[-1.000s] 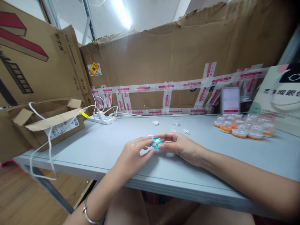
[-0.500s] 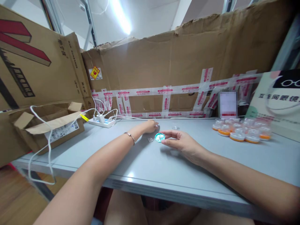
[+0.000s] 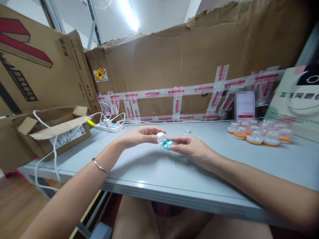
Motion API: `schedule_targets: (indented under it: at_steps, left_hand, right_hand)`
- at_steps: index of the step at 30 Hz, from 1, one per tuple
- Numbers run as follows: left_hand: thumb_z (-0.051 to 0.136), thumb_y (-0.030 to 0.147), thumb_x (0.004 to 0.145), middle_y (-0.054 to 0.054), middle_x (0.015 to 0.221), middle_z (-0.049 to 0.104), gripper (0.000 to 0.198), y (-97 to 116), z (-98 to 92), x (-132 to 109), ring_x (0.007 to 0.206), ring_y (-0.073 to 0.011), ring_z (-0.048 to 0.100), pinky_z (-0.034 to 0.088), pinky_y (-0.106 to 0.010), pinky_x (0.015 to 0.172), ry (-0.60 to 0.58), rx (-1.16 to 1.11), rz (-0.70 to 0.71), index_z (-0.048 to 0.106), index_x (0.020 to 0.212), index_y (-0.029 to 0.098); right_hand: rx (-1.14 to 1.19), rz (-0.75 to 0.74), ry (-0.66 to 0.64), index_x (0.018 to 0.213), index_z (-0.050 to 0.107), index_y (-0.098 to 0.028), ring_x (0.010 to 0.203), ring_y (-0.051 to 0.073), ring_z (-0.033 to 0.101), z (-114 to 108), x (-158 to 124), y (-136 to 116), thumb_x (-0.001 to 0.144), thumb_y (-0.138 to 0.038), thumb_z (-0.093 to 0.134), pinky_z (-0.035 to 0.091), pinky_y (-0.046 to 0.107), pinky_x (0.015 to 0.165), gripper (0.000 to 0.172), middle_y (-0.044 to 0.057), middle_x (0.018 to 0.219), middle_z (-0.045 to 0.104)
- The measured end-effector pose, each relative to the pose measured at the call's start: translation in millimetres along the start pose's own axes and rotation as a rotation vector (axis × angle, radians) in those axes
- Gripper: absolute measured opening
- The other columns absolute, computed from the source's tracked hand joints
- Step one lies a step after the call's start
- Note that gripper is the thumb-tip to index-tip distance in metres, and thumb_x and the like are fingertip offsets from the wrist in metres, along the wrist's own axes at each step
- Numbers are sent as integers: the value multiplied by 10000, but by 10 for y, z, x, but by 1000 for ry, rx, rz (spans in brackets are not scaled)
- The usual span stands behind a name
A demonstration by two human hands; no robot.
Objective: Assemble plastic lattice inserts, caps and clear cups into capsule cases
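Observation:
Above the middle of the table, my left hand pinches a small white round part between thumb and fingers. Just to its right, my right hand grips a shallow teal round cap by its edge, open side up, with white shapes inside. The white part is close above the cap's left edge; whether they touch I cannot tell. A small pale toothed piece shows behind and below the white part. Farther back, a clear round piece lies on the table.
Several clear containers with orange or white bases cluster at the right, before a printed board. A white power strip with cables and an open cardboard box sit left. Tall taped cardboard walls the back of the grey table.
My left hand has come back from the far side of the table, now with the white round part, beside the teal cap. My right hand has tilted the cap flatter.

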State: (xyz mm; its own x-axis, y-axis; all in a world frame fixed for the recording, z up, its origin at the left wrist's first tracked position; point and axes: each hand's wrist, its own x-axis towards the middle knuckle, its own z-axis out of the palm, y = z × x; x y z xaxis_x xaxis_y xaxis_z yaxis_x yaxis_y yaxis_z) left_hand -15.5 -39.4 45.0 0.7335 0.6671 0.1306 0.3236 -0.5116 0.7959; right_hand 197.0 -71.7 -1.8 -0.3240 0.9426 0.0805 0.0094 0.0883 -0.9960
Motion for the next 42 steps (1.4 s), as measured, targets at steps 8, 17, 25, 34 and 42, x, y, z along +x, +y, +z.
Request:
schedule_targets:
  at_steps: [8, 17, 25, 34, 42]
  left_hand:
    - [638, 290, 769, -53, 942, 651, 256, -45, 121, -46, 877, -147, 618, 507, -311, 827, 155, -223, -88, 634, 986, 155]
    - [671, 274, 735, -63, 947, 654, 255, -40, 167, -19, 854, -156, 617, 501, -316, 812, 129, -181, -112, 650, 945, 132]
    - [687, 251, 694, -37, 810, 668, 221, -7, 237, 15, 733, -137, 637, 519, -299, 747, 162, -164, -170, 657, 866, 116]
    - [630, 276, 736, -46, 791, 682, 221, 47, 330, 21, 710, -134, 636, 489, -239, 658, 209, 60, -189, 652, 885, 115]
    - [605, 324, 757, -56, 751, 699, 220, 91, 425, 23, 690, -157, 639, 458, -231, 582, 296, 216, -171, 663, 846, 132]
  right_hand:
    - [-131, -14, 71, 937, 701, -176, 835, 200, 630, 7, -10, -1, 595, -342, 753, 440, 322, 797, 384, 63, 904, 712]
    - [-232, -30, 97, 895, 697, -165, 817, 190, 643, 52, -41, -52, 611, -282, 732, 455, 280, 735, 309, 59, 897, 707]
    - [-271, -1, 132, 881, 698, -151, 747, 168, 651, 88, -51, -55, 606, -234, 736, 459, 271, 707, 290, 41, 847, 694]
    - [-227, -59, 111, 867, 690, -132, 773, 195, 668, 81, 1, 48, 614, -235, 722, 483, 286, 703, 275, 59, 805, 710]
    - [-250, -136, 126, 875, 694, -133, 783, 226, 683, 82, -26, 61, 640, -235, 692, 508, 331, 734, 256, 80, 811, 732]
